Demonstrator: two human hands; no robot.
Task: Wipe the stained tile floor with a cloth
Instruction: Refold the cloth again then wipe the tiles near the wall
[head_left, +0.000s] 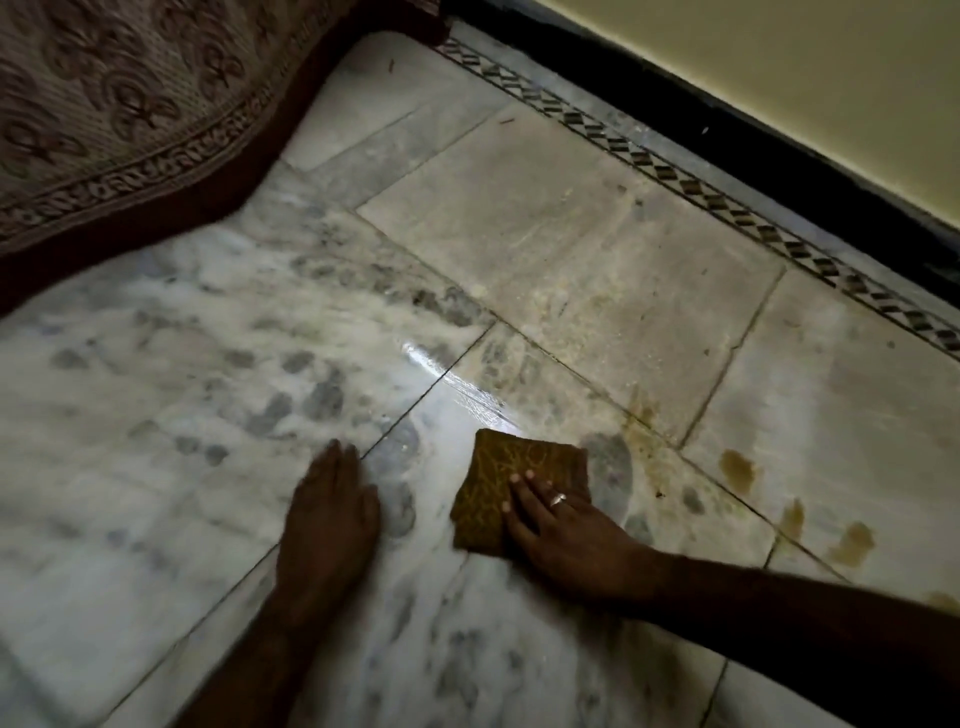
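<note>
No words, numbers or brand marks can be read anywhere. The cloth (511, 480) bears only a woven pattern, no lettering.

You look down on a marble tile floor (156, 374), grey-veined white, with beige tiles (571, 249) toward the wall. A dark diamond-pattern border strip (727, 208) runs along a black skirting (779, 156) under a pale yellow wall (805, 62). A patterned bedspread (114, 104) hangs at upper left. Light glares off the floor's middle.
</note>
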